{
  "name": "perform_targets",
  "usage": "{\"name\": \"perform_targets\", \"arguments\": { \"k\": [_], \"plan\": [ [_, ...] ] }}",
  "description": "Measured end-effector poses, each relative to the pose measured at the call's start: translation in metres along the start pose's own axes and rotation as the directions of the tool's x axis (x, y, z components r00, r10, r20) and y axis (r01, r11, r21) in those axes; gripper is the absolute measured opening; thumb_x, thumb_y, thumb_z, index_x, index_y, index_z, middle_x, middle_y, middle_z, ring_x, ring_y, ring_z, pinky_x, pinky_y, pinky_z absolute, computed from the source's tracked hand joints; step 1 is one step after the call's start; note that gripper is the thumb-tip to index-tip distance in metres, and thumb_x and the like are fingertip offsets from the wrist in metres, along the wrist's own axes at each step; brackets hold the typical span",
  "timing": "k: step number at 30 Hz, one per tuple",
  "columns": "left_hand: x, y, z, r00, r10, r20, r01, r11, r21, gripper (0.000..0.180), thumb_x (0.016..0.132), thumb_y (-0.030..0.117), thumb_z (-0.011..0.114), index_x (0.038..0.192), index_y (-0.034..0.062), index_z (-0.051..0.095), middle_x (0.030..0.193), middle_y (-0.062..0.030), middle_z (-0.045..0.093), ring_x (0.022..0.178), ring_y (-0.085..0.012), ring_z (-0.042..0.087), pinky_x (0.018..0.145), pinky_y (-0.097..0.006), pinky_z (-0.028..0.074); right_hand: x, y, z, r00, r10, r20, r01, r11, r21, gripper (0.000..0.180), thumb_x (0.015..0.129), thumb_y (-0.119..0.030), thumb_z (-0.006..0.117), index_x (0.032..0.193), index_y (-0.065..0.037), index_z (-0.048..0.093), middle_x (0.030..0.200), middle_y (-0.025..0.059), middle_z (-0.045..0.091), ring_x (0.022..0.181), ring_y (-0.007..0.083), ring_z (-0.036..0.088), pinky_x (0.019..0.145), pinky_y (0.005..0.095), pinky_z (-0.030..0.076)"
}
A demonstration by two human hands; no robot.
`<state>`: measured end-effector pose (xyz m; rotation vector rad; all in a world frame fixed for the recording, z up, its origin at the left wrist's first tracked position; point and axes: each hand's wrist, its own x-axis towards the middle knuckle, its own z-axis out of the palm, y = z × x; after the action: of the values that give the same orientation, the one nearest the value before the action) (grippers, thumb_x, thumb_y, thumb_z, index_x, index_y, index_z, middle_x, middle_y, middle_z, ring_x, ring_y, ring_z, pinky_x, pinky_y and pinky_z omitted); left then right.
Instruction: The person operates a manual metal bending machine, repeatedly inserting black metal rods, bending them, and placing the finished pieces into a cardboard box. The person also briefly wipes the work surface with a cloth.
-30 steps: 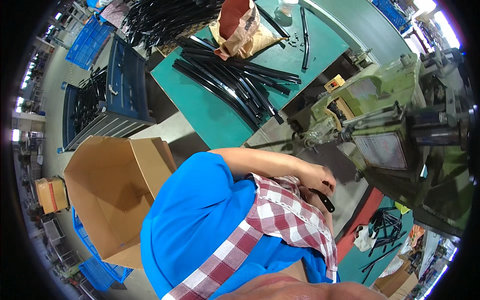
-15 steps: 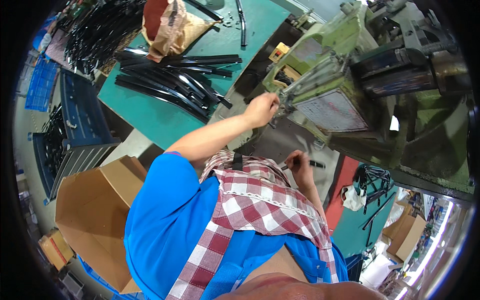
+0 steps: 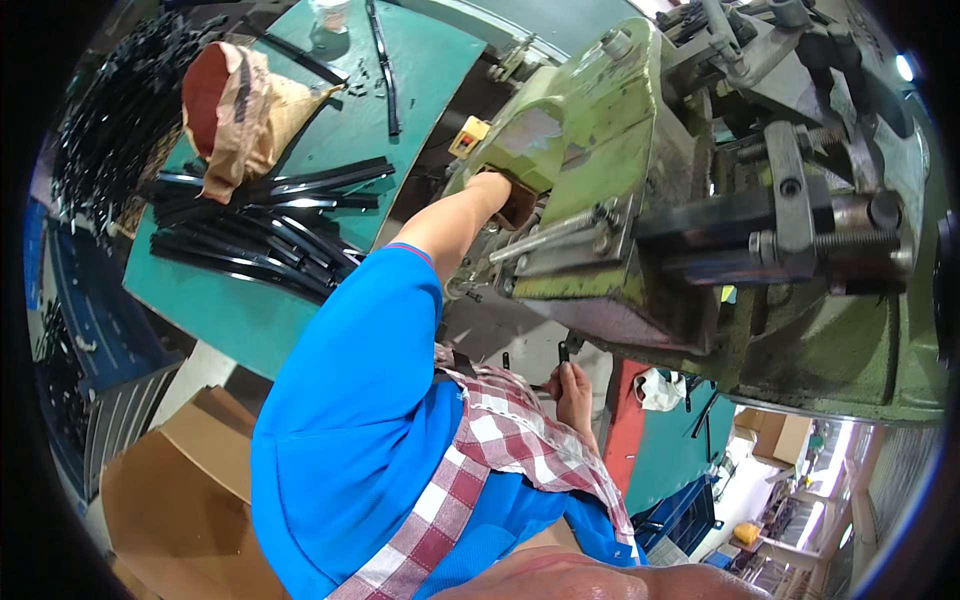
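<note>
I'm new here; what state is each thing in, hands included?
Left hand: mostly hidden in an open brown container.
Right hand: closed around a black piece.
Paper sack: mouth open.
Black strips: loosely piled on the green table.
Cardboard box: open.
Green machine: can't tell whether running.

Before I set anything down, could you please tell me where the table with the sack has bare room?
The table has a bare strip between the rod pile and its near edge, left of the blue sleeve, and another between the lone rod and the table's right edge. It is crowded around the paper sack.
</note>
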<state>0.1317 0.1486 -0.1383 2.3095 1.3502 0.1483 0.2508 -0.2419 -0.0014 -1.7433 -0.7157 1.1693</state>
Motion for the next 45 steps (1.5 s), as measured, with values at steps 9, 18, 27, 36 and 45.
{"name": "perform_targets", "arguments": {
  "k": [9, 18, 27, 36, 45],
  "plan": [
    [0.007, -0.012, -0.014, 0.978, 0.195, 0.080, -0.209, 0.949, 0.238, 0.026, 0.088, 0.013, 0.049, 0.096, 0.0085, 0.072, 0.101, -0.0100, 0.071, 0.093, -0.0254, 0.069, 0.079, -0.037, 0.055, 0.013, -0.004, 0.022, 0.998, -0.009, -0.062, 0.007, 1.000, -0.021, 0.029, 0.099, -0.023, 0.050, 0.077, -0.004, 0.054, 0.059, -0.0020, 0.046, 0.052, 0.0068, 0.040, 0.049, 0.0231, 0.030],
    [0.003, -0.011, -0.011, 0.965, 0.259, 0.038, -0.261, 0.940, 0.221, 0.023, 0.086, 0.014, 0.051, 0.088, 0.0094, 0.073, 0.095, -0.0091, 0.071, 0.090, -0.0250, 0.069, 0.076, -0.037, 0.055, 0.014, -0.019, 0.039, 1.000, 0.000, 0.010, 0.001, 0.995, -0.097, 0.033, 0.100, -0.027, 0.049, 0.077, -0.004, 0.054, 0.059, -0.0016, 0.047, 0.051, 0.0071, 0.039, 0.050, 0.0233, 0.031],
    [-0.033, -0.007, -0.028, 0.964, 0.203, -0.172, -0.194, 0.979, 0.067, 0.019, 0.086, 0.012, 0.052, 0.084, 0.0043, 0.069, 0.088, -0.0139, 0.070, 0.085, -0.0295, 0.069, 0.071, -0.038, 0.056, 0.019, -0.020, 0.042, 0.987, -0.001, 0.161, 0.018, 0.995, -0.101, 0.031, 0.099, -0.025, 0.050, 0.078, -0.003, 0.055, 0.063, 0.0005, 0.053, 0.052, 0.0062, 0.041, 0.048, 0.0230, 0.029],
    [-0.164, 0.008, -0.072, 0.956, 0.245, -0.163, -0.289, 0.677, -0.677, 0.011, 0.077, 0.008, 0.066, 0.086, 0.0024, 0.066, 0.077, -0.0132, 0.066, 0.075, -0.0241, 0.062, 0.070, -0.035, 0.048, 0.043, -0.027, 0.043, 0.946, -0.026, 0.322, 0.111, 0.962, -0.248, 0.029, 0.099, -0.023, 0.048, 0.081, -0.002, 0.057, 0.060, -0.0028, 0.044, 0.055, 0.0060, 0.038, 0.052, 0.0233, 0.031],
    [-0.217, 0.025, -0.077, 0.973, 0.229, -0.006, -0.175, 0.730, -0.661, 0.030, 0.078, 0.023, 0.076, 0.081, -0.0036, 0.063, 0.068, -0.0183, 0.061, 0.064, -0.0238, 0.059, 0.061, -0.036, 0.046, 0.054, -0.038, 0.049, 0.874, -0.070, 0.482, 0.228, 0.933, -0.277, 0.030, 0.098, -0.025, 0.052, 0.077, -0.003, 0.058, 0.060, -0.0034, 0.047, 0.055, 0.0057, 0.040, 0.050, 0.0243, 0.032]
  ]
}}
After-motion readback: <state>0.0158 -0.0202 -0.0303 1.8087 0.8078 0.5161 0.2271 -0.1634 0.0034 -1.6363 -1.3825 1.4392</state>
